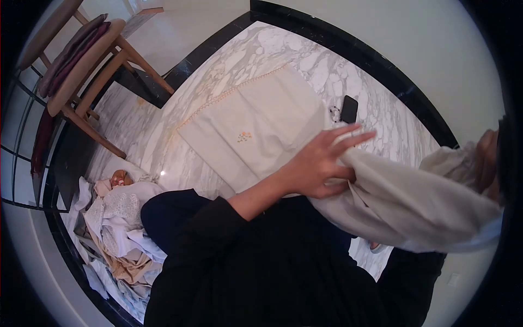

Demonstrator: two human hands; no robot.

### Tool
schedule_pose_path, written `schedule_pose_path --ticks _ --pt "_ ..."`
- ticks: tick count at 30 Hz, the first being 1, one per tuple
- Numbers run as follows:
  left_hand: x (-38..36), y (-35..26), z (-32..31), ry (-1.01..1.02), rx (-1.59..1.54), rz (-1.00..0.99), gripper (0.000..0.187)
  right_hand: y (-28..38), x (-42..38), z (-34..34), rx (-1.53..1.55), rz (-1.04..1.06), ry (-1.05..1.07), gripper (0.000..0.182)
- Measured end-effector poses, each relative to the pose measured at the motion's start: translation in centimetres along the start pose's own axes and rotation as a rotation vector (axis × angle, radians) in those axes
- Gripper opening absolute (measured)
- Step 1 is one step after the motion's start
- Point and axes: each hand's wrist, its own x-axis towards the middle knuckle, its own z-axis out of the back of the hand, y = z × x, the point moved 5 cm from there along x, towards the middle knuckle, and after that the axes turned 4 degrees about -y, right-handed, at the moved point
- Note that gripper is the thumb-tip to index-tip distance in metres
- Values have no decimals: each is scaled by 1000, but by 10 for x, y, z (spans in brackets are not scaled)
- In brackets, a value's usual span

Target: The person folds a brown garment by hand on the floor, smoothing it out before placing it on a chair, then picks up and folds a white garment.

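A cream cloth [261, 117] with a small orange flower motif and a scalloped orange edge lies spread on the floor in front of me. My left hand [321, 163] reaches across to the right, two fingers stretched out and the lower ones curled on a bunched length of pale fabric [414, 199]. That fabric hangs in folds toward the right and overlaps the spread cloth in this view. Raised at the far right edge, my right hand [486, 161] grips the other end of the fabric, its fingers partly hidden by folds and shadow.
A black phone [350, 109] and a small clear-and-white item [334, 114] lie beyond the cloth. Heaped white and tan garments [122, 223] are on the floor at my left. A wooden chair [81, 82] with folded maroon fabric [73, 57] stands at the upper left.
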Motion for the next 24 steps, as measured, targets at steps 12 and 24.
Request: schedule_pose_path --ticks 12,24 --pt "-86 17 -68 730 -30 -40 25 44 -45 63 -669 39 -310 15" --pt "-207 131 30 774 446 279 20 30 -77 116 -891 -87 -574 23"
